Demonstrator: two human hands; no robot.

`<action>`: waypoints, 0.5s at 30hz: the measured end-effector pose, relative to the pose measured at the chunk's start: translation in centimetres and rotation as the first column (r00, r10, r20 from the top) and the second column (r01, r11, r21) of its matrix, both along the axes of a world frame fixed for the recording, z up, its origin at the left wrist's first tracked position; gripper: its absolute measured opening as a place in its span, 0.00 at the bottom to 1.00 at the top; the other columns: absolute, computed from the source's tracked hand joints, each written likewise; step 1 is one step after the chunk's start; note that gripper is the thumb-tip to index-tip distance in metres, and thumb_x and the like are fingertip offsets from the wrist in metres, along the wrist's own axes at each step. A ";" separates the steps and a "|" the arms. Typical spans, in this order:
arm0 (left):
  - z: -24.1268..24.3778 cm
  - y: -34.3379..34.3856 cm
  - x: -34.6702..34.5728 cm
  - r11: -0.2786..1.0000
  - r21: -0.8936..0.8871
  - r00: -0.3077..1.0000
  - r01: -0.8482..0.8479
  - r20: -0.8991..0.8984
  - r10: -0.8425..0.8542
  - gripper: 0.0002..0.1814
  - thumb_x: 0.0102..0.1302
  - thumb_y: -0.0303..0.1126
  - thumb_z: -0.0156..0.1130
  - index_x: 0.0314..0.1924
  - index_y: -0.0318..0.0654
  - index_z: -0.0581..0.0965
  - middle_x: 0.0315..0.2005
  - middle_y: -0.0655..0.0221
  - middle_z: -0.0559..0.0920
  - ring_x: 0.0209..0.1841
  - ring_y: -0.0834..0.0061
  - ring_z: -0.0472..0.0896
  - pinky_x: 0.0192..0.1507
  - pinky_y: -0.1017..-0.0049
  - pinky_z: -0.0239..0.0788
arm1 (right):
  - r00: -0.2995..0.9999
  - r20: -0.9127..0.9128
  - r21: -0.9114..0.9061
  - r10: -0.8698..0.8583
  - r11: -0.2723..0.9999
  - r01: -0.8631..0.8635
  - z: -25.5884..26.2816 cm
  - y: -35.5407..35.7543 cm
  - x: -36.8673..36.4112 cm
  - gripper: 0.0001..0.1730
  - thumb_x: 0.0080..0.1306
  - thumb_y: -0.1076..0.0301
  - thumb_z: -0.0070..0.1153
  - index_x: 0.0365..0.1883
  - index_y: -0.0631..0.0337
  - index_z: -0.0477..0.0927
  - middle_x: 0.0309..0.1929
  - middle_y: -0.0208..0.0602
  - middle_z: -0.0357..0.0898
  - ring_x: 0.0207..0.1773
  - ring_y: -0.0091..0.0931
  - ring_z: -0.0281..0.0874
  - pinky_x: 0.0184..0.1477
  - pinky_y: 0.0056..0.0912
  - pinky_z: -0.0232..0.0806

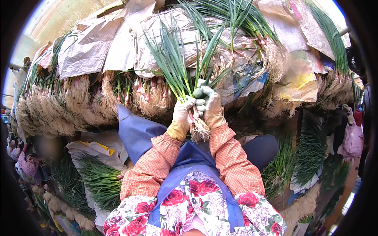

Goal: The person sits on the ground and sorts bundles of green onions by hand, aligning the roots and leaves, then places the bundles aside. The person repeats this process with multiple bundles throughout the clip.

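My left hand (183,113), in a pale glove with a yellowish cuff, is closed round the lower stems of a bunch of green garlic plants (172,67). The leaves fan out up and away from me; pinkish bulbs and a tangle of pale roots (200,129) hang below the fist. My right hand (208,103), gloved too, has its fingers curled against the same bunch at the stems, with the gloves touching. Whether its fingers grip a stem is hidden. Loose plants (232,32) and a thick bundle with long roots (273,56) lie just beyond on a whitish woven sheet (165,20).
A long heap of rooted plants (71,103), partly under woven sacks (85,47), runs across in front. More green bunches lie at my left (102,183) and right (310,150). Other people are at the far left (29,165) and far right (351,135).
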State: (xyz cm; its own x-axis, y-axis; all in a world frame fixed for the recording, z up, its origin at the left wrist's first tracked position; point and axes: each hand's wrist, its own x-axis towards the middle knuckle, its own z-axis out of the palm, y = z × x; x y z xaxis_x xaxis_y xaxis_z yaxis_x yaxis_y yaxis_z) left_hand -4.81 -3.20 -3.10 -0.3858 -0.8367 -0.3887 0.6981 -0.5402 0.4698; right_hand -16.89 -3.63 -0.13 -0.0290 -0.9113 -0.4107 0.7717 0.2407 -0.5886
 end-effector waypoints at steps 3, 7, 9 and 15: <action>1.4 0.0 -0.1 0.996 0.058 0.993 0.063 -0.106 -0.056 0.04 0.61 0.20 0.60 0.37 0.31 0.76 0.22 0.61 0.81 0.18 0.73 0.79 0.18 0.76 0.71 | 0.992 -0.017 -0.100 -0.127 0.987 0.125 -1.2 -0.7 -0.6 0.07 0.63 0.69 0.42 0.28 0.61 0.70 0.15 0.23 0.59 0.15 0.16 0.54 0.18 0.21 0.52; 5.6 0.0 -1.1 0.998 -0.065 1.000 0.007 -0.013 -0.008 0.05 0.59 0.18 0.60 0.36 0.31 0.74 0.19 0.66 0.79 0.14 0.77 0.74 0.15 0.80 0.66 | 0.883 0.458 -0.208 -0.108 0.952 0.225 1.0 -2.3 -2.1 0.07 0.60 0.70 0.42 0.23 0.59 0.66 0.12 0.21 0.53 0.13 0.18 0.50 0.16 0.22 0.50; 4.9 -0.9 0.4 0.978 -0.210 0.999 -0.002 0.042 0.011 0.09 0.64 0.22 0.60 0.44 0.30 0.74 0.25 0.64 0.81 0.20 0.79 0.75 0.18 0.82 0.64 | 0.875 0.436 -0.245 -0.209 0.908 0.339 2.4 -3.2 -3.0 0.07 0.61 0.70 0.42 0.28 0.64 0.70 0.12 0.19 0.52 0.12 0.17 0.51 0.15 0.21 0.50; 3.0 -1.9 1.5 0.998 -0.059 0.986 0.036 -0.161 -0.045 0.21 0.68 0.29 0.59 0.60 0.36 0.69 0.25 0.63 0.82 0.15 0.79 0.73 0.16 0.79 0.64 | 0.337 -0.934 -0.126 -0.118 0.992 -0.001 0.9 -6.5 -5.5 0.18 0.72 0.59 0.46 0.47 0.65 0.76 0.15 0.22 0.65 0.14 0.16 0.64 0.17 0.24 0.61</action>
